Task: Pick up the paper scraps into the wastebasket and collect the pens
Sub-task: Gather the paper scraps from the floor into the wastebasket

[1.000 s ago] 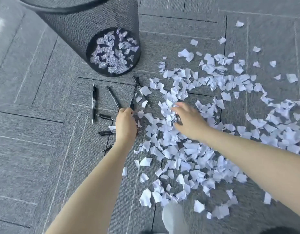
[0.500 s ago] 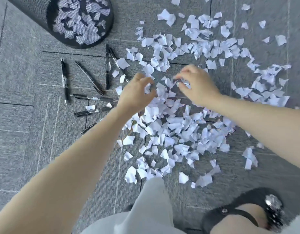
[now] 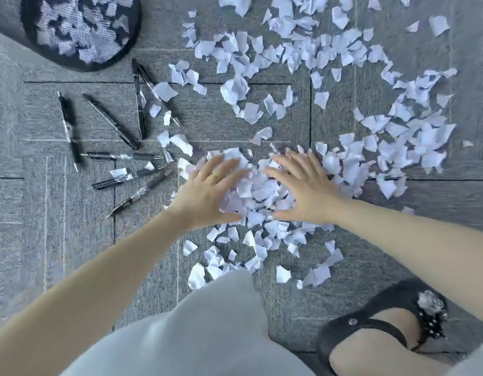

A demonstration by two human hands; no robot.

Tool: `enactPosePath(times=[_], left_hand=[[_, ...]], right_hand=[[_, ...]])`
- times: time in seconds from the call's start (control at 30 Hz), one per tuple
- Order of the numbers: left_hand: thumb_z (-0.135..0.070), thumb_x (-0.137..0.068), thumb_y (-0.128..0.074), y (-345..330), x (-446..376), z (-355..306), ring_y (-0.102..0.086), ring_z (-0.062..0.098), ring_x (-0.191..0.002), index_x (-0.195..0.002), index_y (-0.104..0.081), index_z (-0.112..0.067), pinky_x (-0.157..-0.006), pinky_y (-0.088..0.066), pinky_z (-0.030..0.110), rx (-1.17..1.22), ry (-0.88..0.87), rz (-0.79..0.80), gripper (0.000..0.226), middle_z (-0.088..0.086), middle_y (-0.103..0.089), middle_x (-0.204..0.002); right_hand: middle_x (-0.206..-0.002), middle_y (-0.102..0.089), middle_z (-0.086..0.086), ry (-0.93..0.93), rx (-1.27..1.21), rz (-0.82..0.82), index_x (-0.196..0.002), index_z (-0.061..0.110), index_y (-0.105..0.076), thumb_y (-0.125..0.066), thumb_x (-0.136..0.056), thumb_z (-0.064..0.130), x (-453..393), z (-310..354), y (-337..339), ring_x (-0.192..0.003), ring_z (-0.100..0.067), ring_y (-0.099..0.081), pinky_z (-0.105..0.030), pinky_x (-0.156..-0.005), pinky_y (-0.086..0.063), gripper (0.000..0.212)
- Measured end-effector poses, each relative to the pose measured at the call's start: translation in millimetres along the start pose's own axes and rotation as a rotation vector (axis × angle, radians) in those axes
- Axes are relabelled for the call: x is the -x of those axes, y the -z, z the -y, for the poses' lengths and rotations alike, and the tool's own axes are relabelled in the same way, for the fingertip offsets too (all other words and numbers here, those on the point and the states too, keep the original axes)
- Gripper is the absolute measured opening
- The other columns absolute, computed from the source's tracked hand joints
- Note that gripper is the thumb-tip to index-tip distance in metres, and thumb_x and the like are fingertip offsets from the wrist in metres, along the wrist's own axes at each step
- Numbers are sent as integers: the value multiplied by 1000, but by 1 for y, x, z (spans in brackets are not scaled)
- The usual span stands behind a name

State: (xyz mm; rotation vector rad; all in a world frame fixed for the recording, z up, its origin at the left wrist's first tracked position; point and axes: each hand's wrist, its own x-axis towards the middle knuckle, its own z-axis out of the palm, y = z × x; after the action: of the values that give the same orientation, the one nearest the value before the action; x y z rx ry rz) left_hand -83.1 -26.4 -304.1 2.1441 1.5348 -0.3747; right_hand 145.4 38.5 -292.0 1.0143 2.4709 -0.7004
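- My left hand [image 3: 210, 194] lay flat, fingers spread and straight, on the near mound of scraps [image 3: 258, 191]; it gripped nothing.
- My right hand [image 3: 302, 191] lay the same way on the mound's other side, fingers apart and straight, with the mound heaped between the two palms.
- The scraps beneath both palms were hidden; the rest spread over the carpet [image 3: 72, 240] ahead and to the right, running past the top edge.
- The wastebasket [image 3: 81, 31], at the upper left, was cut off by the frame; only its mesh base showed, with scraps blurred behind the mesh.
- The pens [image 3: 121, 156] lay loose on the carpet left of the mound, well apart from my hands; a few scraps covered parts of some.
- My knee [image 3: 207, 327] and a black shoe [image 3: 381, 321] filled the near edge, the shoe partly cut off.
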Motion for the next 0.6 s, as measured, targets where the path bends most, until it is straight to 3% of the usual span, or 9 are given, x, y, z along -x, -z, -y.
enactPosePath(times=[0.03,0.1,0.17,0.23,0.3,0.37,0.43,0.53,0.6], left_hand=[[-76,-70,-37,-6,6,-1,-10,26,-141,-145,-10,-32,-112,4,48,-36,14,-5,91,-3,-16,-153],[-69,-74,-39,-12,11,-5,-39,34,-128,-140,-32,-23,-108,-17,51,-64,36,-78,80,9,-43,-139],[-56,-74,-48,-12,6,-11,-58,35,-102,-126,-40,-16,-93,-43,50,-68,43,-160,66,15,-58,-115],[-45,-70,-61,-7,-4,-15,-62,31,-87,-114,-41,-15,-77,-53,42,-64,22,-202,57,13,-60,-103],[-40,-78,-60,5,-14,-17,-59,26,-91,-116,-42,-15,-74,-55,36,-55,-3,-128,49,10,-54,-110],[-42,-87,-48,17,-21,-15,-57,22,-93,-122,-40,-15,-75,-54,34,-68,-52,-56,44,7,-49,-117],[-42,-91,-43,28,-25,-15,-59,19,-86,-121,-41,-15,-70,-53,28,-54,-65,-29,40,5,-50,-118],[-36,-93,-44,37,-23,-18,-52,13,-69,-112,-46,-13,-60,-47,22,70,7,-4,30,0,-54,-97],[-29,-93,-48,38,-15,-19,-53,11,-65,-111,-49,-13,-61,-49,20,271,104,9,25,-4,-54,-89]], right_hand=[[-154,4,2,6,30,5,-145,30,-5,-42,-69,76,4,3,-7,-141,-24,6,-47,-110,15,96],[-154,-5,-2,-18,51,-39,-146,28,-8,-45,-73,71,6,5,-16,-141,-26,-2,-45,-109,11,92],[-148,-25,-9,-19,82,-104,-141,23,-27,-58,-78,56,4,8,-18,-135,-31,-23,-49,-111,-9,78],[-128,-48,-16,16,93,-159,-124,14,-49,-72,-73,37,-1,9,-16,-109,-35,-51,-50,-94,-40,61],[-107,-55,-17,64,62,-188,-108,8,-57,-77,-69,25,-6,10,-10,-80,-32,-61,-43,-67,-52,48],[-107,-51,-14,77,49,-133,-113,9,-52,-66,-80,24,-13,12,2,-76,-28,-60,-37,-57,-51,38],[-109,-46,-9,87,6,-69,-117,10,-47,-49,-91,24,-18,12,10,-80,-27,-58,-37,-60,-48,29],[-85,-50,-5,80,-178,72,-85,11,-50,-43,-92,25,-23,6,21,-71,-25,-52,-35,-62,-40,17],[-68,-47,-6,19,-336,136,-66,11,-43,-46,-90,24,-23,0,34,-63,-22,-45,-34,-64,-38,27]])
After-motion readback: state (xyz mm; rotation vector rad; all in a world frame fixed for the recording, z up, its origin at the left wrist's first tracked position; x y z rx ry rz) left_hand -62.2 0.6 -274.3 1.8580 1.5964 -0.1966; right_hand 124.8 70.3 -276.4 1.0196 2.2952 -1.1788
